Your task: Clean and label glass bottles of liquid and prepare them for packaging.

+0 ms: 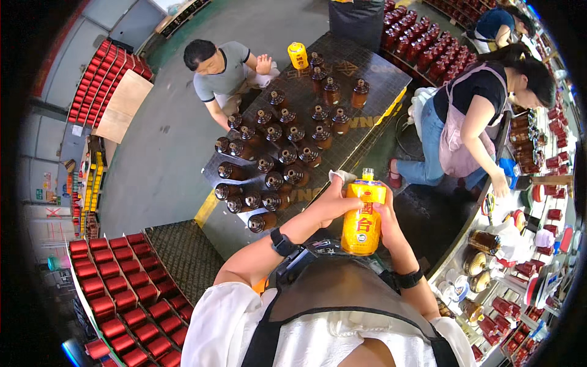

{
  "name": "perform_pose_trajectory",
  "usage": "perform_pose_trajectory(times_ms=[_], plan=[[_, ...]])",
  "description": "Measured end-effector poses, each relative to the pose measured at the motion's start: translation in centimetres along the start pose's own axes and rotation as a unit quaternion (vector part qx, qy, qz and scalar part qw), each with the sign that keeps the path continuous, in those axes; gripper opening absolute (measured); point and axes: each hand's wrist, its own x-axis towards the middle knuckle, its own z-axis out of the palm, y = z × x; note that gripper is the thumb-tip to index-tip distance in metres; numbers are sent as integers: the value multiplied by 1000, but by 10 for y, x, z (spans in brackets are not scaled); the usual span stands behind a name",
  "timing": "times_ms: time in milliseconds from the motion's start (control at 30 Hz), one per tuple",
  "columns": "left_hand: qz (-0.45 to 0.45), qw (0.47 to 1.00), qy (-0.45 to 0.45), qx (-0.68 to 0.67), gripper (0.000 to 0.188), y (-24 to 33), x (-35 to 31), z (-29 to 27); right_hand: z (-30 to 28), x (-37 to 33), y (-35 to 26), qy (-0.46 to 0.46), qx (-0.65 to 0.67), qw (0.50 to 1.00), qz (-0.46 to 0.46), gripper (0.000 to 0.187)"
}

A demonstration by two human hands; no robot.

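Note:
Before my chest a yellow bottle with red markings and a bare glass neck stands upright between both hands. My left hand is closed on its left side, the thumb across the front. A whitish piece, perhaps cloth, shows at the left fingertips. My right hand grips the right side. Many dark brown glass bottles stand on the black table just beyond and to the left. One more yellow bottle stands at that table's far end.
A person in grey is at the table's far left side. Another in a pink apron bends over a crowded bench on the right. Racks of red containers fill the lower left. Red bottles stand beyond the table.

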Motion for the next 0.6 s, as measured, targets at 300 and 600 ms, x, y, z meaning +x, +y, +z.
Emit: perform_pose_trajectory(times_ms=[300,600], plan=[[35,999,16,-1,68,5,-4,-2,13,5,11,6,-42,998,-46,69],[-31,999,-12,7,62,8,-8,-13,12,2,9,11,-4,1000,-3,65]])
